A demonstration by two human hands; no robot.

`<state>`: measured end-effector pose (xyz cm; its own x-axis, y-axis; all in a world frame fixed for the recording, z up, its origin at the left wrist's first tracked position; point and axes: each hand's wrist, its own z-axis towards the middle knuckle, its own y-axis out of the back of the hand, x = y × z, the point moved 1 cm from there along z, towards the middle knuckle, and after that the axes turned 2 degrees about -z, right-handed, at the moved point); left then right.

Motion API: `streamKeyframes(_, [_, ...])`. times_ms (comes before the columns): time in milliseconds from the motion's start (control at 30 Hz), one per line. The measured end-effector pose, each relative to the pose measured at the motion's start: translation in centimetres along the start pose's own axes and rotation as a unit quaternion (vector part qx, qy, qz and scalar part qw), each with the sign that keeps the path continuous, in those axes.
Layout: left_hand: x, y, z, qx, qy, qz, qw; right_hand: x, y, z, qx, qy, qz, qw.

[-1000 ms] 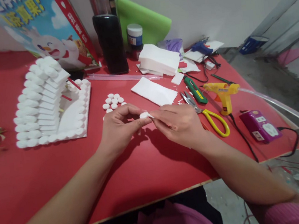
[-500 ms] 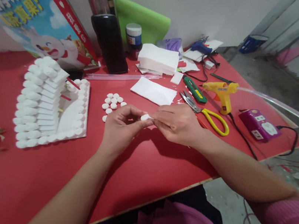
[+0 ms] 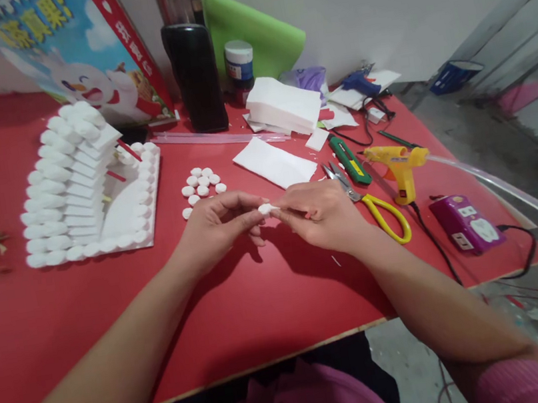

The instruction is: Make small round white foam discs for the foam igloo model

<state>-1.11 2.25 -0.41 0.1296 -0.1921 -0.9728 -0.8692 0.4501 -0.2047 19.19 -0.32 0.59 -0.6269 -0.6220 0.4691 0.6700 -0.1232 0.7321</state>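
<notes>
Between my hands is a small white disc [image 3: 265,209], like the ones on the table; its material is hard to make out. My left hand [image 3: 219,226] pinches its left side between thumb and finger. My right hand [image 3: 318,211] is closed at its right side, fingertips pressed together on its edge. Just beyond my left hand lies a loose group of similar white discs [image 3: 202,180]. Further left stands a white stepped model [image 3: 82,189], its border and tiers lined with white rounded pieces. A folded white sheet [image 3: 275,162] lies beyond my hands.
Yellow-handled scissors [image 3: 387,219], a green utility knife [image 3: 350,160], a yellow glue gun [image 3: 398,165] and a purple power socket [image 3: 467,224] lie to the right. A black bottle [image 3: 194,78], a printed box [image 3: 92,66] and stacked white sheets [image 3: 285,105] stand at the back of the red table [image 3: 246,319].
Some left-hand fingers have opened out below the disc, while thumb and finger still pinch it. Both hands stay in nearly the same place, and the view has shifted slightly.
</notes>
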Motion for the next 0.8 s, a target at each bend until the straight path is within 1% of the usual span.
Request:
streamKeyframes(67, [0.1,0.1,0.1,0.011,-0.012,0.015,1.0,-0.2,0.0,0.1,0.01,0.005,0.011,1.0])
streamKeyframes(133, [0.0,-0.1,0.0,0.016,-0.04,0.045,0.998,-0.3,0.1,0.1,0.015,0.009,0.013,1.0])
streamKeyframes(233, [0.1,-0.4,-0.1,0.009,-0.08,0.089,0.993,-0.2,0.2,0.1,0.016,0.013,-0.005,1.0])
streamKeyframes(367, [0.7,-0.9,-0.4,-0.026,-0.106,0.107,0.988,0.2,-0.2,0.0,0.024,0.018,-0.082,0.996])
streamKeyframes(433, [1.0,-1.1,-0.4,-0.048,-0.122,0.128,0.983,0.6,-0.6,-0.1,0.031,0.008,-0.132,0.991])
streamKeyframes(500, [1.1,-1.0,-0.3,-0.07,-0.155,0.177,0.969,1.2,-0.9,-0.1,0.039,-0.014,-0.163,0.986])
streamKeyframes(533, [1.0,-0.9,-0.2,-0.082,-0.177,0.207,0.959,1.5,-1.0,0.0,0.041,-0.029,-0.161,0.986])
streamKeyframes(567, [0.9,-0.8,-0.1,-0.094,-0.196,0.233,0.948,1.8,-1.0,0.1,0.042,-0.047,-0.141,0.988])
streamKeyframes(600, [0.8,-0.6,0.0,-0.101,-0.208,0.25,0.94,1.9,-1.0,0.2,0.044,-0.074,-0.099,0.991])
streamKeyframes(633, [0.7,-0.4,0.2,-0.104,-0.209,0.251,0.939,1.9,-0.9,0.4,0.05,-0.113,-0.035,0.992])
streamKeyframes(667, [0.6,-0.2,0.3,-0.099,-0.195,0.233,0.948,1.7,-0.7,0.5,0.056,-0.163,0.047,0.984])
streamKeyframes(700, [0.6,0.0,0.4,-0.092,-0.17,0.201,0.96,1.5,-0.5,0.6,0.06,-0.22,0.138,0.964])
streamKeyframes(733, [0.7,0.1,0.5,-0.081,-0.138,0.16,0.974,1.1,-0.3,0.6,0.057,-0.278,0.226,0.932])
streamKeyframes(767, [0.8,0.2,0.6,-0.069,-0.105,0.118,0.985,0.7,-0.1,0.7,0.047,-0.328,0.302,0.894])
streamKeyframes(800, [0.9,0.2,0.6,-0.059,-0.076,0.08,0.992,0.3,0.0,0.7,0.033,-0.362,0.361,0.859])
